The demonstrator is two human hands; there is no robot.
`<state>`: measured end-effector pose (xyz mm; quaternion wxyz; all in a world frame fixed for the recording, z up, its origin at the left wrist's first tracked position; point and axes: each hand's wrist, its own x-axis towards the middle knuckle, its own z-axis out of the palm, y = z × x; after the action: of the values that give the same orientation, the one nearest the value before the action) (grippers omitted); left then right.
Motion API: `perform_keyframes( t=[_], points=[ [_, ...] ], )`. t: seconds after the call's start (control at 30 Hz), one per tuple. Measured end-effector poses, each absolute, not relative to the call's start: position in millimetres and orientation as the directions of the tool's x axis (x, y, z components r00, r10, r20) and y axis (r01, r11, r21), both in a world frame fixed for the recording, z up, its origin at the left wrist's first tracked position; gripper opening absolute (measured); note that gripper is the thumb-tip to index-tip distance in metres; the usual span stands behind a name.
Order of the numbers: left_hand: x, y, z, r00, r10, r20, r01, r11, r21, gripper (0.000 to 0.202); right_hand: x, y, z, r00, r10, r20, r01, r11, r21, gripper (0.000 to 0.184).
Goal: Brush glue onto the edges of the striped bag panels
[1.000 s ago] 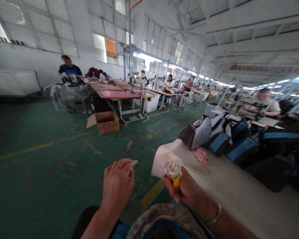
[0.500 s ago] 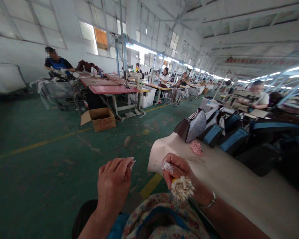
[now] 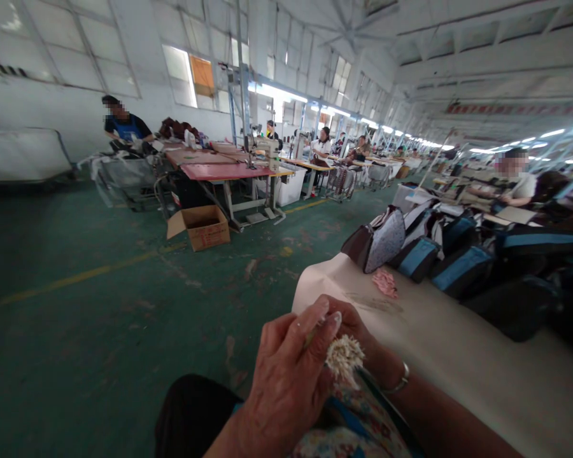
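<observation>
Just above my lap my two hands meet. My left hand (image 3: 289, 362) is closed, its fingers bent over the fingers of my right hand; whatever they pinch is hidden. Whitish material shows at the fingertips. My right hand (image 3: 360, 324), with a bangle (image 3: 403, 376) at its wrist, stays closed on a brush-like thing with a frayed off-white tuft (image 3: 344, 359). The tuft points towards me, below the fingers. Most of the rest of this thing is covered by my hands.
A pale sheet-covered table (image 3: 439, 343) stands at my right, bearing a crumpled pink piece (image 3: 384, 282) and several dark and blue bags (image 3: 413, 259). Ahead are a cardboard box (image 3: 209, 235) on the floor and a sewing machine (image 3: 266, 150). Co-workers sit farther off.
My left hand has moved right and now touches my right hand, covering part of what that hand holds. The yellow part beside the tuft is no longer visible. The view has shifted slightly.
</observation>
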<state>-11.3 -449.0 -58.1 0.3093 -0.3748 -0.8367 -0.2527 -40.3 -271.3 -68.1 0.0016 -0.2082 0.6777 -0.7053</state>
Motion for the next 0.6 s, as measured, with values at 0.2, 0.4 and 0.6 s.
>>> perform_keyframes(
  t=[0.2,0.4,0.6],
  points=[
    [-12,-428,-63,-0.559,0.256,0.789,0.784,0.473,0.402,0.046,-48,-276,-82,-0.907,-0.279,0.314,-0.315,-0.044,-0.948,0.025],
    [-24,-440,-74,-0.477,0.290,0.830,0.850,0.394,0.351,0.048,-53,-265,-69,-0.904,-0.008,0.428,-0.417,0.235,-0.878,0.019],
    [-29,-455,-88,-0.526,0.268,0.807,0.796,0.490,0.356,0.048,4,-242,-8,-0.709,-0.155,0.687,-0.590,0.664,-0.459,0.009]
  ],
)
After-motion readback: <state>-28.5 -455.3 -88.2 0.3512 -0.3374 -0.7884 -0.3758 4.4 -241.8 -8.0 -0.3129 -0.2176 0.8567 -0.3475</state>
